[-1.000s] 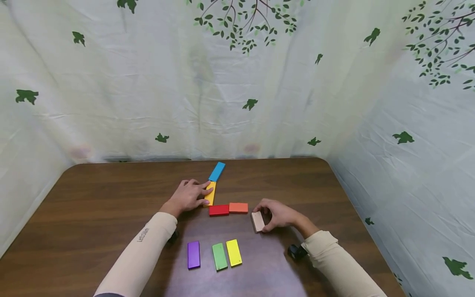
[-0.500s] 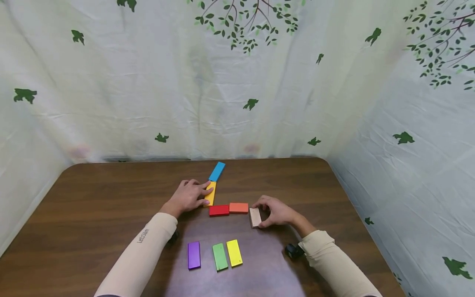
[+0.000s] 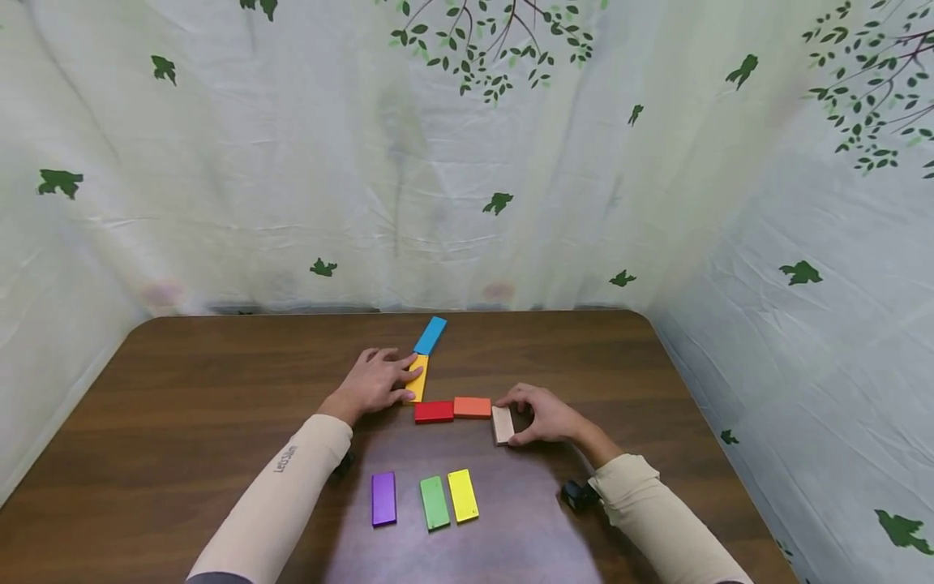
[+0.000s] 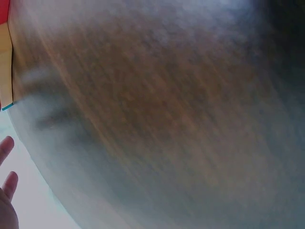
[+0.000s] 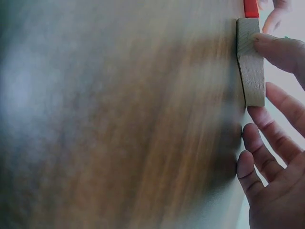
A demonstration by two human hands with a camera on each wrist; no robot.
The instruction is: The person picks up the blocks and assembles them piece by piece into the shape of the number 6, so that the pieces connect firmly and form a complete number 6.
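Note:
My right hand [image 3: 546,415] pinches a plain wooden block [image 3: 503,425] between thumb and fingers at its two ends. The block lies flat on the table, its left side against the right end of an orange block [image 3: 472,408]. A red block [image 3: 434,412] adjoins the orange one on the left. My left hand [image 3: 370,383] rests beside an amber-yellow block [image 3: 418,378], fingertips touching it. A blue block [image 3: 430,335] continues slantwise from its far end. In the right wrist view, the thumb [image 5: 281,52] presses the wooden block [image 5: 251,71]. Two left-hand fingers [image 4: 6,150] show in the left wrist view, extended.
Nearer the person lie a purple block [image 3: 383,499], a green block [image 3: 434,503] and a bright yellow block [image 3: 463,495], apart from the joined row. The brown wooden table [image 3: 219,389] ends at a white leaf-printed curtain [image 3: 409,203].
The right hand has slid the wooden block left and slightly away from the person, closing the gap to the orange block. My left hand has stayed at the amber-yellow block.

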